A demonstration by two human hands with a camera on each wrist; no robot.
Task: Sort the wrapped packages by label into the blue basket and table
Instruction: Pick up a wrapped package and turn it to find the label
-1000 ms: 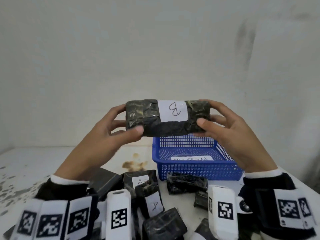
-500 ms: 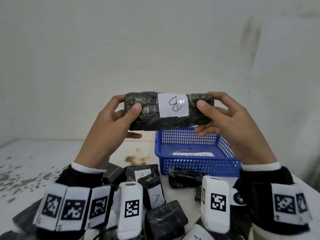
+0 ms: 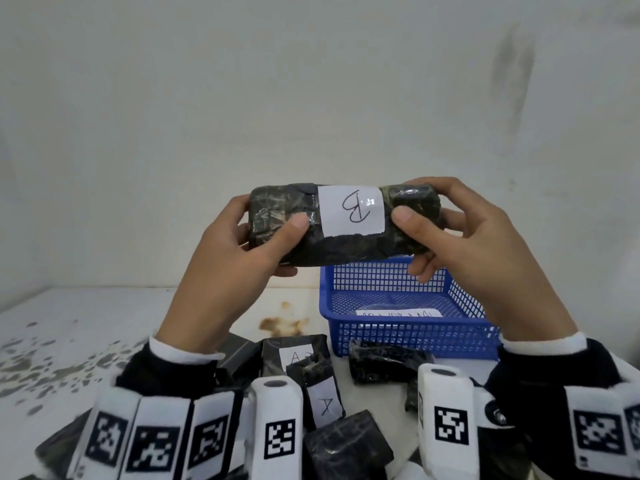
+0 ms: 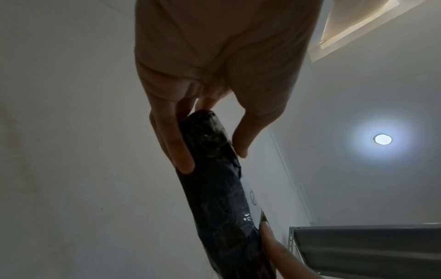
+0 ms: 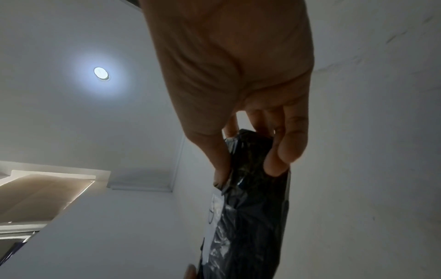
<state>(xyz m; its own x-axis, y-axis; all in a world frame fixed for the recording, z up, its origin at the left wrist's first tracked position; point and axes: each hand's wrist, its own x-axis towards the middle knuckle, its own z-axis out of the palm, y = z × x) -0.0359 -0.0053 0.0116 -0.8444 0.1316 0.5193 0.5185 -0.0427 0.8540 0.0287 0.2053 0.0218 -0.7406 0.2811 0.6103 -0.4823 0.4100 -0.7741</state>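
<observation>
**Two hands hold up the "B" package**

A dark wrapped package (image 3: 343,225) is held up in the air, lying flat from left to right. It has a white label (image 3: 351,210) with a "B" on it. The letter looks upside down in the head view.

The left hand (image 3: 239,258) grips the left end of the package. Its thumb is on the near side and its fingers are curled round the far side. The right hand (image 3: 460,244) grips the right end the same way, with the thumb just beside the label.

The blue basket (image 3: 412,336) sits on the white table (image 3: 86,327), below the package and a bit to the right. A white paper (image 3: 398,312) lies flat in the bottom of the basket.

More dark packages lie on the near part of the table. Two of them, one (image 3: 294,355) partly under the other (image 3: 325,401), have "A" labels. Another dark package (image 3: 384,365) lies just in front of the basket, and its label cannot be seen. A brown stain (image 3: 282,323) is on the table to the left of the basket.
</observation>
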